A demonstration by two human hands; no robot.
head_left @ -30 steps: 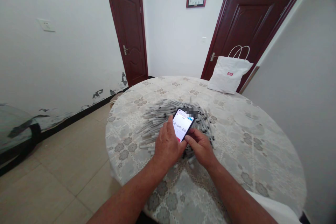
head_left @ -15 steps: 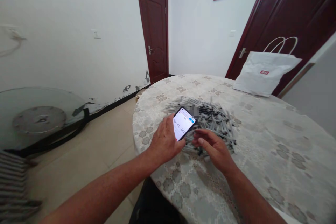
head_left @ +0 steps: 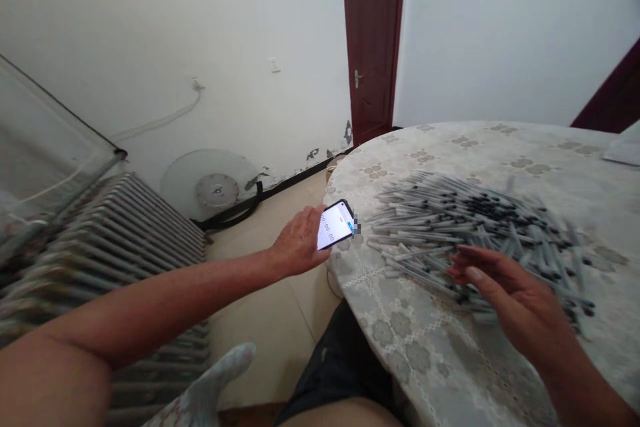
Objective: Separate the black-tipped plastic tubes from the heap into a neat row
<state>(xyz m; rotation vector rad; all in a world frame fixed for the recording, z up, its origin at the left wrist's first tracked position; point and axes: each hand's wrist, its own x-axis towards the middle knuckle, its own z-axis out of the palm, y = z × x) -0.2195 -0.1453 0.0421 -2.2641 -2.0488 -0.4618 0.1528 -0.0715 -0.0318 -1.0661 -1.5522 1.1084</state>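
My left hand (head_left: 299, 240) is wrapped round a smartphone (head_left: 335, 225) at the table's left edge. The phone's lit screen faces up and shows a row of zeros like a timer. Over the near side of a heap of pens (head_left: 430, 213) hovers my right hand (head_left: 515, 300), fingers apart and a little curled, with nothing visible in it. The pens look clear-barrelled with black caps or tips and lie loosely spread. My right hand hides some of them, and I cannot tell whether it touches any.
A round table (head_left: 395, 340) carries a patterned cloth. Part of a white bag (head_left: 625, 147) shows at the right edge. To the left stand a ribbed radiator (head_left: 135, 227) and a round glass disc (head_left: 175, 177) against the wall. A brown door (head_left: 375, 33) is behind.
My view has turned left. My left hand has carried the phone from over the pens to the table's left edge. My right hand remains by the pens.
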